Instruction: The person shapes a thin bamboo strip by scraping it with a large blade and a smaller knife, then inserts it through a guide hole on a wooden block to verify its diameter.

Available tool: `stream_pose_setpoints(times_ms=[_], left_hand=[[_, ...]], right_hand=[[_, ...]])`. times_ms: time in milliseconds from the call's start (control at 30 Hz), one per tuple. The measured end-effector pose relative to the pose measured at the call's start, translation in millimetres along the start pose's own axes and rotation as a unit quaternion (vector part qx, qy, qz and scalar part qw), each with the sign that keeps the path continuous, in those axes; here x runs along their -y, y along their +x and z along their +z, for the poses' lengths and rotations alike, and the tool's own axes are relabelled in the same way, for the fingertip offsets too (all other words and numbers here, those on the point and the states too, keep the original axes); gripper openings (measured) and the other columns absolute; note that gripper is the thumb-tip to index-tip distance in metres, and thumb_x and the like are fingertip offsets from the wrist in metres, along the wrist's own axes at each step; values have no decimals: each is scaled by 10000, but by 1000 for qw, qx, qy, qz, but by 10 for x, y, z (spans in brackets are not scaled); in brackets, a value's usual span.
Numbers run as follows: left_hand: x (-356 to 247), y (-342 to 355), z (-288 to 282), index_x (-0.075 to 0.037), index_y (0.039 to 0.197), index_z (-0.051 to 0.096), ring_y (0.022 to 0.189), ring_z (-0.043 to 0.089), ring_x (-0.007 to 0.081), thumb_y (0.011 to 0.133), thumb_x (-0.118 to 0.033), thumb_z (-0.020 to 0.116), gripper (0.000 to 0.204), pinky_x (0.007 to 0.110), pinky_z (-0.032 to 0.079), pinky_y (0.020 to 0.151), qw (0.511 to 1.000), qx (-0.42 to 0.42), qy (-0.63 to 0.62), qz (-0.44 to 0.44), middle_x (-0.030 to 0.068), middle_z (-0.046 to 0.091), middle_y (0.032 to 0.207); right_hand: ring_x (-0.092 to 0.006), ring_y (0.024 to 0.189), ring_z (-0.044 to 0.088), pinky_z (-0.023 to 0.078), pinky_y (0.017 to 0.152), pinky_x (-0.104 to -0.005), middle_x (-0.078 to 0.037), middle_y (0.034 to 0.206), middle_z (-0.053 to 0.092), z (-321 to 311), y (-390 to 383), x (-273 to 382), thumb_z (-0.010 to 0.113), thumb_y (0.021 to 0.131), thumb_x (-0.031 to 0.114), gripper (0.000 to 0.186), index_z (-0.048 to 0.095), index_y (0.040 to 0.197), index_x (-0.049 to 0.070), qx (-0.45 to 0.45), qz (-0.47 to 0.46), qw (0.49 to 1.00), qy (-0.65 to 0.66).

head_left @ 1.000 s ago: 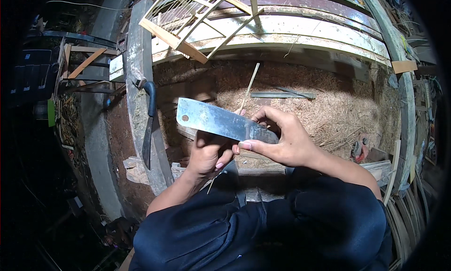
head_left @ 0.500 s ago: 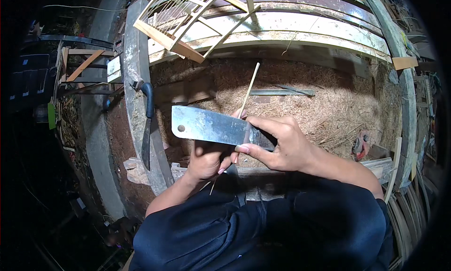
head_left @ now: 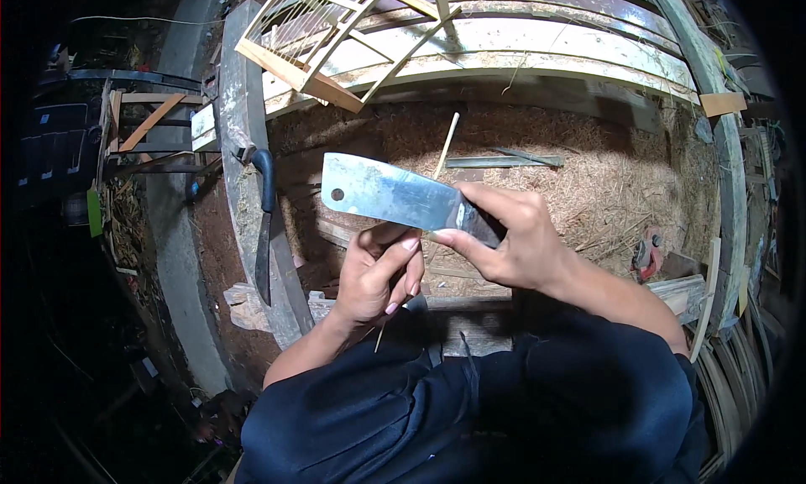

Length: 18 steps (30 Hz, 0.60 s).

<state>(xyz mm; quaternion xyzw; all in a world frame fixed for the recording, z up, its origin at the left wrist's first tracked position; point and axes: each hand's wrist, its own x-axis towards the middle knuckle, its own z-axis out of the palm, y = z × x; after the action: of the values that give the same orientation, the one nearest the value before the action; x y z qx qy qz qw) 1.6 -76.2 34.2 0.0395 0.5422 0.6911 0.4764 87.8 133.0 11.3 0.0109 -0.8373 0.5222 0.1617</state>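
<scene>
My right hand (head_left: 525,240) is closed round the dark handle of a cleaver (head_left: 386,192). Its broad, shiny blade has a round hole near the end, points left and lies over a thin wooden stick (head_left: 447,144). Below the blade, my left hand (head_left: 372,272) pinches the stick between bent fingers. The pale upper end of the stick rises beyond the cleaver, while its lower end reaches toward my dark shirt. The blade hides the middle of the stick, so whether the edge touches it cannot be told.
A curved knife (head_left: 265,186) with a dark handle lies along the left beam (head_left: 243,106). At the far left stands a wooden frame with thin rods (head_left: 332,89). Shavings (head_left: 579,198) cover the ground between the beams. A red tool (head_left: 646,257) lies on the right.
The cleaver and my right hand have shifted away from my body and a little to the right. More of my left hand shows beneath the blade, its thumb now up by the stick.
</scene>
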Motion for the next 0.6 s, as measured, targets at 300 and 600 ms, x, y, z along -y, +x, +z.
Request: stream_pose_setpoints(times_ms=[300,600], left_hand=[[36,-43,72,51,1297,589,342,362,74,1047,-95,526,296,214,312,361,999,-42,-4,-10,78,565,598],[5,-62,27,75,1192,596,325,354,87,1077,-138,486,266,230,320,365,998,-32,32,-40,79,537,558]], right_hand=[[-310,674,741,581,600,-383,-226,803,723,10,-19,-90,815,869,320,443,712,1067,-63,-36,-3,999,13],[-248,770,755,587,671,-348,-209,889,746,-2,-72,6,828,854,231,442,702,1162,-60,31,-10,999,17]])
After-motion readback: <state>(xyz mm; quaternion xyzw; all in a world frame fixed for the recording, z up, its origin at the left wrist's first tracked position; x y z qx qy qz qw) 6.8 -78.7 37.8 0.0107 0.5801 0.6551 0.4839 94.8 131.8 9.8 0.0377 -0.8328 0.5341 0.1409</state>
